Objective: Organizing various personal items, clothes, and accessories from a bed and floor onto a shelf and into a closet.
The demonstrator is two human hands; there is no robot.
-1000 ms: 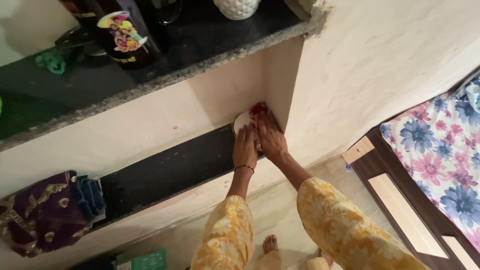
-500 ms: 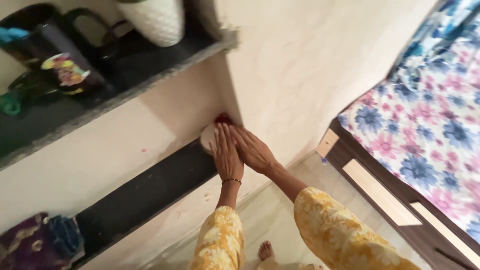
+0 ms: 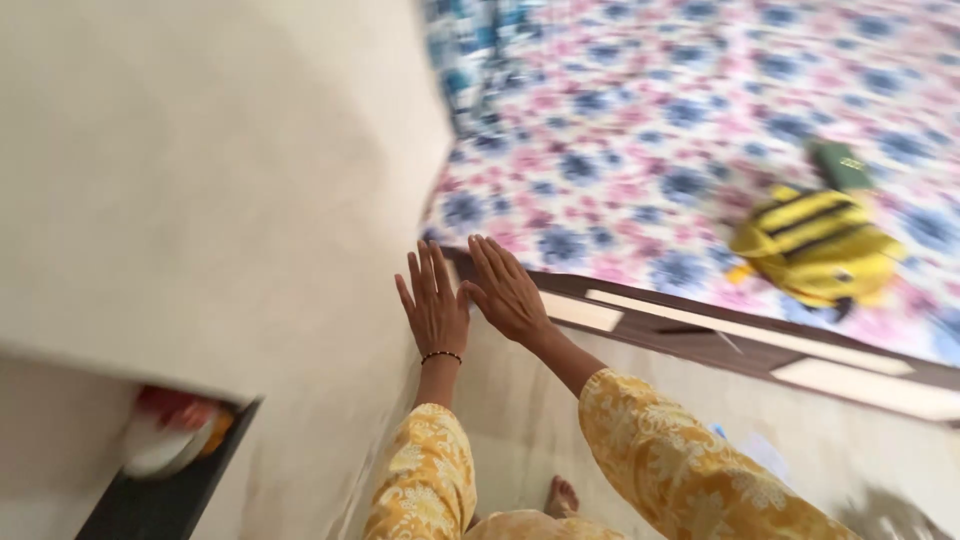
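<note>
My left hand [image 3: 434, 302] and my right hand [image 3: 505, 290] are raised side by side, fingers spread, holding nothing. They hover in front of a cream wall [image 3: 220, 180], close to the corner of a bed [image 3: 700, 120]. A dark bead bracelet circles my left wrist. Both arms wear yellow patterned sleeves [image 3: 680, 470]. At the lower left, a white and red object [image 3: 170, 435] lies in the end of a dark shelf niche [image 3: 150, 500], well away from both hands. The picture is blurred by motion.
The bed has a blue and pink flowered sheet and a dark wooden frame with pale panels [image 3: 760, 335]. A yellow bag with black stripes [image 3: 815, 245] lies on it. My bare foot [image 3: 562, 495] shows on the pale floor below.
Both hands have left the white and red object in the shelf niche and lifted up and to the right. The view has swung right, from the shelves to the bed.
</note>
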